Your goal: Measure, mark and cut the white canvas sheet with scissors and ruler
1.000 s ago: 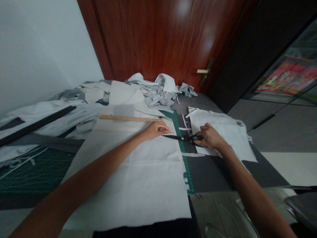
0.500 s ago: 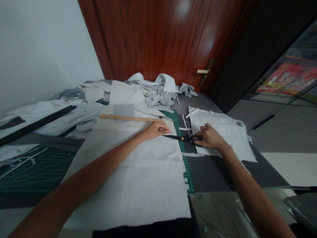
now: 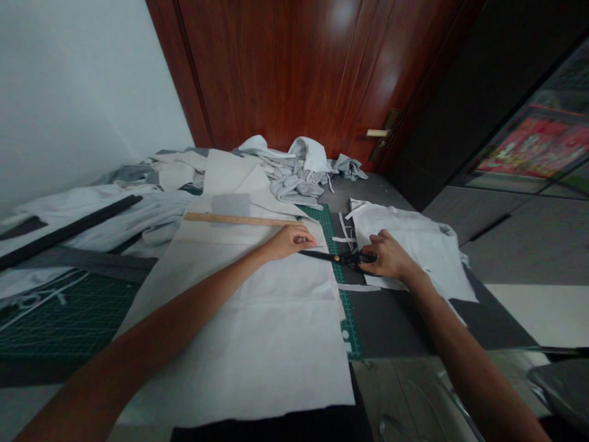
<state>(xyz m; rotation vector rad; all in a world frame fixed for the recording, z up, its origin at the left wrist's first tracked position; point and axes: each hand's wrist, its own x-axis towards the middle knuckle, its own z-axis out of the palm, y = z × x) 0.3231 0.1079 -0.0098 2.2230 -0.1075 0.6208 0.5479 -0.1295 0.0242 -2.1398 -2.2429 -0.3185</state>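
Note:
A large sheet of off-white fabric spreads over the table and hangs past its front edge. My left hand rests on it with thumb and fingers pinched at the fabric, close to a cut or fold line near the right edge. In my right hand is a pair of black scissors, its handles gripped. The blades point left over the fabric, their tips just below my left fingers, and look nearly closed. Above my left hand a wooden ruler lies across the fabric.
Green cutting mats show under the fabric. White cloth lies to the right, beside thin fabric strips. Heaped scraps sit at the back before a wooden door. A long black bar lies on cloth at left.
The scissors have shifted slightly left, and their blades and handles have drawn closer together. My left hand stays in place on the fabric.

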